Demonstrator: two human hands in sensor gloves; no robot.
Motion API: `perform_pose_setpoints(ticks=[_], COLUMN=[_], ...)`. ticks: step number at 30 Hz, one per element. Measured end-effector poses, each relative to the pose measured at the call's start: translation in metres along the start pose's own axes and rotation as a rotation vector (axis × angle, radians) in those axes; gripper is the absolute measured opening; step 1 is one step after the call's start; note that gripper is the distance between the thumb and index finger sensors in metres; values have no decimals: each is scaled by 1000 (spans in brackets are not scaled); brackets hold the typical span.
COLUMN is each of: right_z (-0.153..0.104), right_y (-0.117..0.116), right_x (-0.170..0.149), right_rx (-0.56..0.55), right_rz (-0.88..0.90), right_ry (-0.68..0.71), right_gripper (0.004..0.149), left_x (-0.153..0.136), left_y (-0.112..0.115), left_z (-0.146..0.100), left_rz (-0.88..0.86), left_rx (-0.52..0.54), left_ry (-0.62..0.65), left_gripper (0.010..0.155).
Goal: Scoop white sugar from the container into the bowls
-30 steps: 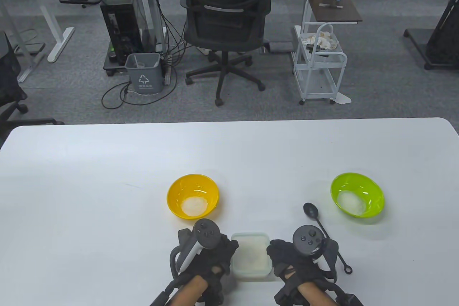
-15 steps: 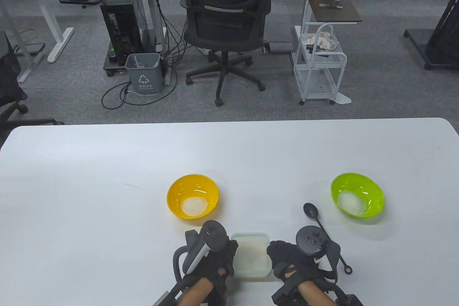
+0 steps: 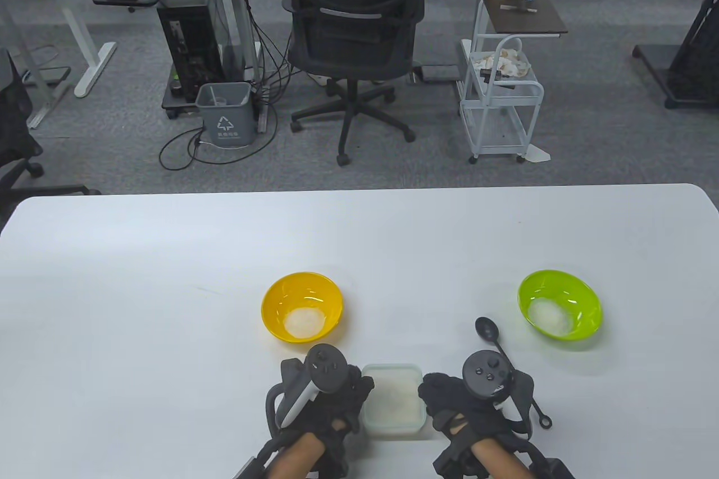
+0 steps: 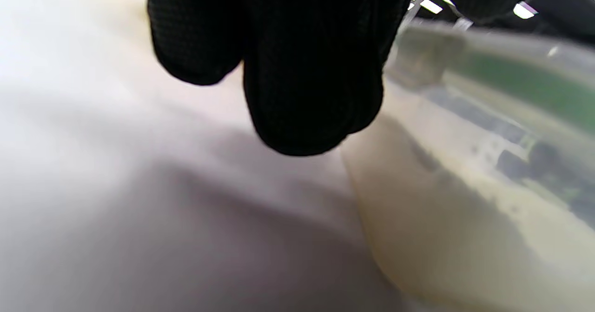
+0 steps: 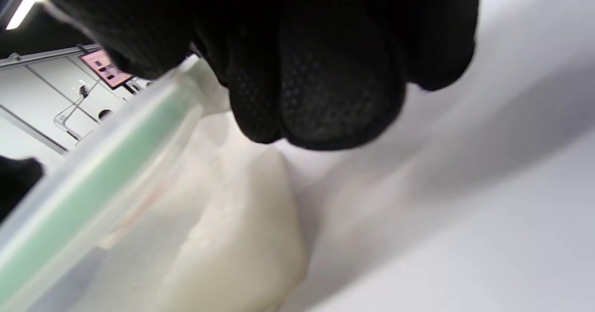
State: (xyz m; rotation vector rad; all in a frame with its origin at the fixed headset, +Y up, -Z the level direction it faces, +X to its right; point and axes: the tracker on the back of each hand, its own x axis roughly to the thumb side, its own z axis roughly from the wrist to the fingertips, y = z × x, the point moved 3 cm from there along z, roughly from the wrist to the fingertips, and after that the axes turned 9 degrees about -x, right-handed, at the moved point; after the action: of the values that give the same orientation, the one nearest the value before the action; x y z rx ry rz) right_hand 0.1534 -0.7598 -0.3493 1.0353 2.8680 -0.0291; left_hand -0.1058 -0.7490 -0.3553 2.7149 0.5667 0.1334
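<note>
Centrally, sugar container [image 3: 392, 401] flanked by left hand [image 3: 328, 397] and right hand [image 3: 460, 403]; finger grip cannot be told. Spoon [image 3: 508, 362] laid beside green bowl [image 3: 559, 304]; yellow bowl [image 3: 302, 306] opposite.

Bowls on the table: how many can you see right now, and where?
2. The yellow bowl sits just beyond the left hand, the green bowl far right, past the spoon. Both hold sugar. None seems hidden.

Both hands flanked the sugar container [image 3: 392, 401].
The left hand [image 3: 328, 400] and right hand [image 3: 466, 403] touched its sides; the spoon [image 3: 505, 358] lay beside the green bowl [image 3: 559, 304], the yellow bowl [image 3: 301, 306] farther left.
</note>
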Motion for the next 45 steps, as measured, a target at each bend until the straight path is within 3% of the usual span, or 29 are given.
perform_pose_setpoints(ticks=[4, 9, 13, 17, 30, 45], right_z=[-3, -13, -17, -22, -28, -27], right_y=[22, 57, 63, 57, 46, 46], right_x=[14, 35, 37, 24, 12, 9], right_rx=[-123, -306, -341, -372, -310, -288], right_rz=[-126, -417, -578, -699, -658, -628], right_ry=[126, 325, 441, 488, 480, 446], right_gripper=[54, 62, 69, 78, 83, 82], left_x=[18, 28, 22, 11, -7, -9], left_y=[-22, -40, -39, -25, -9, -10], left_z=[-17, -30, -31, -24, -19, -21], left_rz=[140, 280, 383, 404, 378, 349], left_rx=[75, 135, 199, 199, 142, 122], left_ry=[157, 218, 192, 172, 146, 149], left_gripper=[70, 78, 83, 87, 87, 86])
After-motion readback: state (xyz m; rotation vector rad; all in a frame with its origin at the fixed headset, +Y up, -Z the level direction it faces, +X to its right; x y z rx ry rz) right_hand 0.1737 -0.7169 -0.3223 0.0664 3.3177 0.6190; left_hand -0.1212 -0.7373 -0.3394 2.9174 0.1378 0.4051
